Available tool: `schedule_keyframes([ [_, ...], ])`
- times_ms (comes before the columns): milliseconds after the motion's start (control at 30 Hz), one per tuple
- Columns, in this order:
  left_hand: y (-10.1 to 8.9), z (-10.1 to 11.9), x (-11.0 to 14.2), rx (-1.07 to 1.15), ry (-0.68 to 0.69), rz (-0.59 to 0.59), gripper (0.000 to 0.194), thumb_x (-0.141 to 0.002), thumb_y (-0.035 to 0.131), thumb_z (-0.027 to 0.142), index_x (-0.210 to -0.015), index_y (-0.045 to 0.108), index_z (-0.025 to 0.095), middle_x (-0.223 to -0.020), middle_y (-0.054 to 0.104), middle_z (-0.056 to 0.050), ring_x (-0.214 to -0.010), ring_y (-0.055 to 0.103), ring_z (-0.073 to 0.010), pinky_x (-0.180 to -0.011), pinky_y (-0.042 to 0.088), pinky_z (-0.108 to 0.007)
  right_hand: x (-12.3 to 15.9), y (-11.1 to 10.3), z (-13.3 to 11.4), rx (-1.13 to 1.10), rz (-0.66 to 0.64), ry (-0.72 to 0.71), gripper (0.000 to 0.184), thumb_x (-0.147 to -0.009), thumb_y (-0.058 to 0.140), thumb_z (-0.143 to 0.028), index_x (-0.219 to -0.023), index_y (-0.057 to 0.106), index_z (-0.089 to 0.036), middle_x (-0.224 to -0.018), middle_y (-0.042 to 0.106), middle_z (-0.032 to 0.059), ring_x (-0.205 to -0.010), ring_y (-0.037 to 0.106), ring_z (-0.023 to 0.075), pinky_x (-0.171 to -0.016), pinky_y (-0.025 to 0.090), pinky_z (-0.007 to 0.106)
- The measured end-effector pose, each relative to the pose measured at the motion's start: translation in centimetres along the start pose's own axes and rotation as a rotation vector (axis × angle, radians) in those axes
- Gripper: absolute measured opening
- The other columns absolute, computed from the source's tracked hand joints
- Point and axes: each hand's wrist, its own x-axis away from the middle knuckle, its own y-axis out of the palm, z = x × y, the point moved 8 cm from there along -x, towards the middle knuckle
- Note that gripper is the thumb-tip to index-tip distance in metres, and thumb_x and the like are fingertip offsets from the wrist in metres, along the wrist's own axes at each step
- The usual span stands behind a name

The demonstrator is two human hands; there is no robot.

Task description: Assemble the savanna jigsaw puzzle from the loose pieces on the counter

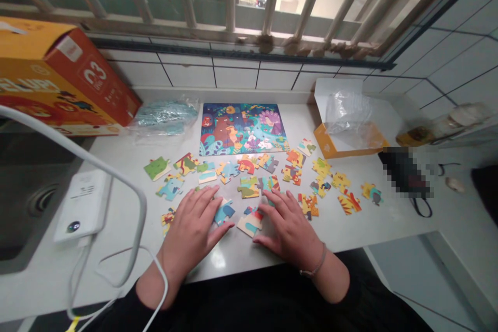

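Observation:
Loose jigsaw puzzle pieces with bright animal pictures lie spread over the pale countertop. My left hand (196, 225) rests low over some of them, fingers stretched out and thumb apart. A blue puzzle piece (224, 212) shows between its thumb and forefinger. My right hand (290, 223) is open too, its fingers slightly bent. Its fingertips reach the edge of a cream, blue and red puzzle piece (250, 222); whether they press on it I cannot tell. Just beyond both hands lies a green and yellow puzzle piece (249, 188). Pieces under my palms are hidden.
A dark-blue animal picture (243, 129) lies flat behind the pieces. To its left are a plastic-wrapped packet (165, 116) and an orange box (93, 78); an opened carton (350, 140) stands right. A white device (83, 205) with a cable sits by the sink (23, 264).

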Motion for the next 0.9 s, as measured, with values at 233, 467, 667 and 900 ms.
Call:
schedule_keyframes([
  [233, 0.7, 0.0, -0.2, 0.087, -0.011, -0.024, 0.034, -0.110, 0.068, 0.039, -0.138, 0.073, 0.020, -0.151, 0.073, -0.015, -0.144, 0.064, -0.0356, -0.130, 0.045, -0.063, 0.6, 0.5, 0.3, -0.021, 0.074, 0.104, 0.037, -0.105, 0.072, -0.044, -0.136, 0.066, -0.026, -0.162, 0.063, 0.0175, -0.158, 0.052, 0.0391, -0.133, 0.040, 0.069],
  [467, 0.3, -0.2, -0.5, 0.072, -0.047, 0.011, 0.035, -0.108, 0.069, 0.036, -0.138, 0.075, 0.019, -0.143, 0.077, -0.015, -0.139, 0.065, -0.0369, -0.119, 0.053, -0.058, -0.3, 0.2, 0.8, -0.042, 0.157, 0.177, 0.016, -0.106, 0.070, -0.033, -0.121, 0.068, -0.027, -0.149, 0.069, 0.0162, -0.150, 0.057, 0.0392, -0.127, 0.044, 0.070],
  [667, 0.0, -1.0, -0.1, -0.006, -0.121, 0.018, 0.043, -0.103, 0.077, 0.051, -0.131, 0.076, 0.019, -0.146, 0.073, -0.020, -0.137, 0.064, -0.0402, -0.113, 0.051, -0.058, -0.1, -0.5, 0.4, 0.018, 0.213, 0.167, 0.005, -0.106, 0.068, -0.029, -0.107, 0.070, -0.024, -0.143, 0.071, 0.0169, -0.143, 0.061, 0.0382, -0.126, 0.047, 0.066],
  [900, 0.7, 0.5, 0.1, 0.050, -0.028, -0.035, 0.042, -0.101, 0.082, 0.043, -0.138, 0.076, 0.025, -0.148, 0.072, -0.015, -0.136, 0.062, -0.0387, -0.112, 0.049, -0.055, 2.4, -0.4, -1.2, 0.065, 0.254, 0.165, 0.007, -0.109, 0.065, -0.025, -0.108, 0.072, -0.024, -0.145, 0.073, 0.0130, -0.147, 0.059, 0.0360, -0.131, 0.039, 0.062],
])
